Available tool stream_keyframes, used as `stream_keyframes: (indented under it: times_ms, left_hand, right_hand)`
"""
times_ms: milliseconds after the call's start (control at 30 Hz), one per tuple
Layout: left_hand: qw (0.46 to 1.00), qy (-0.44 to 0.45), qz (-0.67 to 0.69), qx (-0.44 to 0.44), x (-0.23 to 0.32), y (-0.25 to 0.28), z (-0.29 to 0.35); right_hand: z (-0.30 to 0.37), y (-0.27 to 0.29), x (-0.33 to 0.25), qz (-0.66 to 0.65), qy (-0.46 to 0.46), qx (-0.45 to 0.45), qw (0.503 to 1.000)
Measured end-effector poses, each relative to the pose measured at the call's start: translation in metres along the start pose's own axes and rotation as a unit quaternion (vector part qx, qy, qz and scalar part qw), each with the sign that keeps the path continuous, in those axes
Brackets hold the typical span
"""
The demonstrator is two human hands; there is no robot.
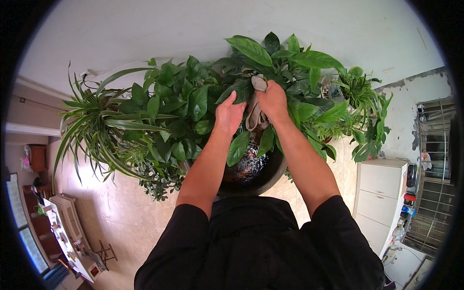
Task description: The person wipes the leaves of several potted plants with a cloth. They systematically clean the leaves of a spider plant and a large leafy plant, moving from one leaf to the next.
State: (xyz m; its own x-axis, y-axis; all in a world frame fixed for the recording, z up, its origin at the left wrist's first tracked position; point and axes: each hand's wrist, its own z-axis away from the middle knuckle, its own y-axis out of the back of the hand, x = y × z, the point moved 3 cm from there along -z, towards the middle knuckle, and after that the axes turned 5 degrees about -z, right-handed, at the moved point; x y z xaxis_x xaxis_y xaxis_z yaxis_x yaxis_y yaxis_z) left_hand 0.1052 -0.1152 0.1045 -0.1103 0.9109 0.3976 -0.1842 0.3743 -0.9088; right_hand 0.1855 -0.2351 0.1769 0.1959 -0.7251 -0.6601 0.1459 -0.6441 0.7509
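Observation:
My right hand [273,102] is closed round a greyish-beige cloth [256,118]. One end of the cloth sticks up past the fingers and the rest hangs down between my two hands. My left hand [229,115] is at a dark green leaf [240,90], its thumb along the leaf's edge and some fingers hidden; it seems to hold the leaf by its side. The leaf belongs to a broad-leaved potted plant [251,50]. Below my hands stands a dark round pot [261,181], with a shiny, mottled surface inside.
A spider plant [104,118] and other leafy plants [166,101] crowd the left, with more greenery [357,96] on the right. Behind them rises a pale wall [159,29]. A white cabinet [379,193] stands right, near a barred window [435,164]. A cluttered table [67,237] is at lower left.

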Motion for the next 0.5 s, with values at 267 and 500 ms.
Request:
stream_keyframes:
  times_ms: [267,500]
  left_hand:
    - [1.0,0.001,-0.018,0.0,0.004,0.007,0.014]
    - [0.999,0.016,-0.035,0.021,0.003,0.009,0.019]
  right_hand:
    - [0.016,-0.012,-0.007,-0.06,0.112,-0.018,0.992]
    - [0.022,-0.019,-0.027,-0.051,0.171,-0.041,0.983]
